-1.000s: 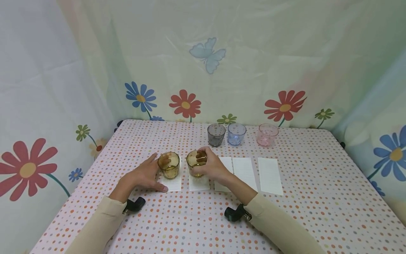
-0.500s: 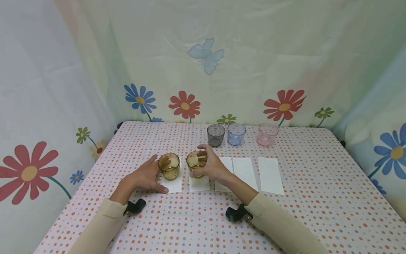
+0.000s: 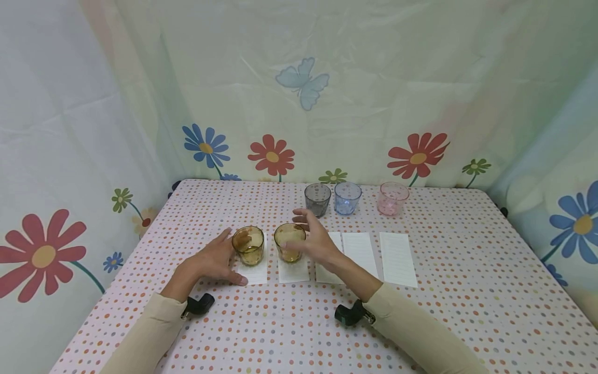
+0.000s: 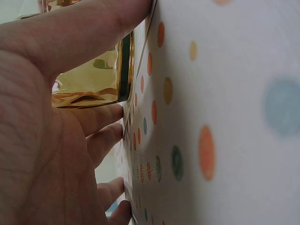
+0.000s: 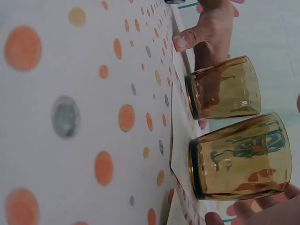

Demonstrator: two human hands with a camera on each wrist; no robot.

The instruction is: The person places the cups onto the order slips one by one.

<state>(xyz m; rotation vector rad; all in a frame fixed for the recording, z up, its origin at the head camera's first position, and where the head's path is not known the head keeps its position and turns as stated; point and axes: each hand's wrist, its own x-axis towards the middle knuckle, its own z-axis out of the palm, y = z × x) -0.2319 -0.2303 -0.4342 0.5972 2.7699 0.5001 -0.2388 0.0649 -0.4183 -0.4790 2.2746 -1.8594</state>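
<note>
Your left hand [image 3: 215, 262], right hand [image 3: 319, 244]: loose, gripping nothing. Amber glasses [image 5: 241, 161], 2, upright: draw clear without nudging.

Soft, even light bathes the desk [image 3: 280, 332]; grey shadow [image 4: 180, 117] lies beside the left grip [image 4: 61, 136], a blue dot [image 4: 287, 108] beyond blurred.

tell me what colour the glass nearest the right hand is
The glass is see-through amber; the right wrist view shows it best.

Left forearm [image 3: 142, 332] reaches toward one o'clock, left hand [image 3: 210, 261] spread, thumb toward four; right forearm [image 3: 418, 322] angles toward ten, right hand [image 3: 320, 246] loosely parted, fingertips seemingly bent.
</note>
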